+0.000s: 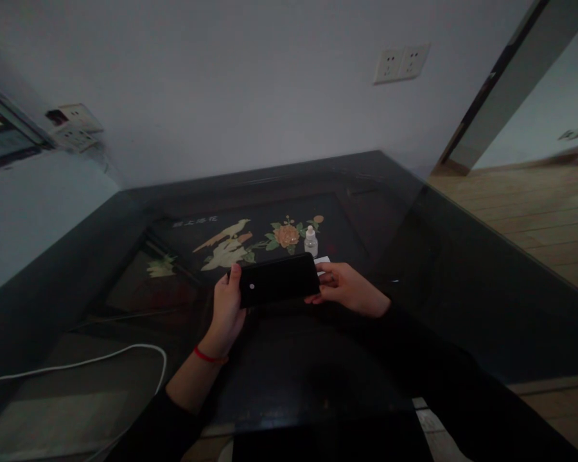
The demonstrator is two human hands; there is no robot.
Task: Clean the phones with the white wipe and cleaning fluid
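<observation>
A black smartphone (279,280) is held sideways above the dark table, its dark face toward me with one small pale spot near the left end. My left hand (228,298) is closed round its left end, thumb on the face and fingers mostly behind. At the other end, the bent fingers of my right hand (344,287) grip the phone's edge. A white piece (322,260), perhaps paper or cloth, shows behind the phone by my right fingers; I cannot tell whether they hold it. Just beyond the phone stands a small clear bottle (311,242) with a white cap, upright.
The glossy dark table (462,308) bears a bird and flower picture (286,235). A white cable (101,355) curves over the grey surface at lower left. Behind rises a pale wall (241,83) with sockets (401,63). Wooden floor (525,205) lies to the right.
</observation>
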